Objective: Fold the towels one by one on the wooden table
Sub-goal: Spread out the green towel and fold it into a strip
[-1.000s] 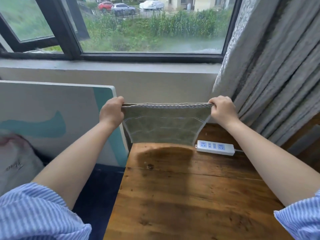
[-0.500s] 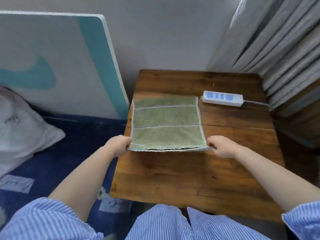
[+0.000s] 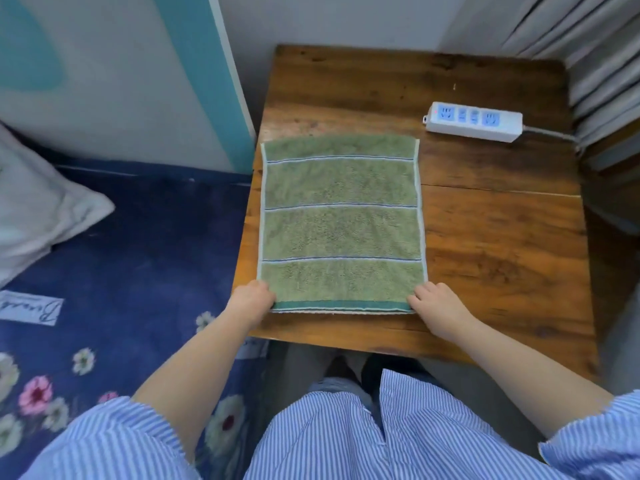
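Green terry towel flat on wooden table, left hand and right hand pinching near corners

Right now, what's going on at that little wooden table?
A person in a striped blue shirt is folding a green towel on the wooden table. The towel lies spread flat, its far edge toward the wall. The left hand grips the near left corner and the right hand grips the near right corner. No fold shows yet. A white power strip sits apart from the towel, at the back right of the table.
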The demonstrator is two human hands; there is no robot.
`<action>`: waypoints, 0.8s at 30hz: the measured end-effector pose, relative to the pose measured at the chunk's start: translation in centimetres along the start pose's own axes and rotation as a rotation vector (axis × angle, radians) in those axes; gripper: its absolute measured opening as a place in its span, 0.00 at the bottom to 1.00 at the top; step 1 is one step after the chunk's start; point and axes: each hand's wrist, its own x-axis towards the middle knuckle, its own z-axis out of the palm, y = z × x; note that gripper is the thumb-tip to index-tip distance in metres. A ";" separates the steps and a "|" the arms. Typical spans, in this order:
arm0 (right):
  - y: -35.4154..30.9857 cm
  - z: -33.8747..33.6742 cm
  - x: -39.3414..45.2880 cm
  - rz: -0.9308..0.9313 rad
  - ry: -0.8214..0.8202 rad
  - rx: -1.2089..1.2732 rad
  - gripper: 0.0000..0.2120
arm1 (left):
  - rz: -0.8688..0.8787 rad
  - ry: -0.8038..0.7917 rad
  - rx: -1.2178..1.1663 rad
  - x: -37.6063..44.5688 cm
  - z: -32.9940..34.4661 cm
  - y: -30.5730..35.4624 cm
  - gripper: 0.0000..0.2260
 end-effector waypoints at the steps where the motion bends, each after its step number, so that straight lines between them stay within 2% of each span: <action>1: -0.3 0.2 0.2 0.017 -0.119 -0.007 0.17 | 0.010 -0.019 0.016 0.1 0.1 0.1 0.15; 3: -0.4 -0.2 0.9 0.031 -0.226 -0.010 0.16 | 0.027 -0.064 0.035 0.2 0.0 0.1 0.15; 6: 0.3 -1.7 2.4 -0.007 -0.304 0.044 0.13 | 0.031 -0.154 0.026 0.8 -1.3 -0.6 0.14; 8: 1.2 -3.1 3.7 -0.035 -0.245 0.110 0.12 | 0.009 -0.204 -0.003 1.8 -3.2 -1.2 0.14; 10: 2.6 -4.8 5.9 -0.040 -0.073 0.164 0.11 | -0.022 -0.123 -0.063 3.4 -5.8 -1.9 0.14; 12: 3.6 -6.5 8.7 -0.024 0.077 0.210 0.13 | -0.067 0.044 -0.189 5.3 -8.6 -2.4 0.13; 15: 4.6 -9.0 13.4 0.029 0.209 0.314 0.16 | -0.146 0.251 -0.461 8.4 -12.3 -3.0 0.11; 19: 5.3 -11.0 19.9 0.090 0.280 0.462 0.24 | -0.262 0.388 -0.710 13.6 -15.7 -3.6 0.12; 21: 5.3 -11.4 22.4 0.111 0.284 0.464 0.24 | -0.268 0.412 -0.758 15.6 -16.1 -3.8 0.18; 24: 6.1 -11.3 25.6 0.128 0.281 0.454 0.25 | -0.235 0.428 -0.736 18.9 -16.4 -4.1 0.21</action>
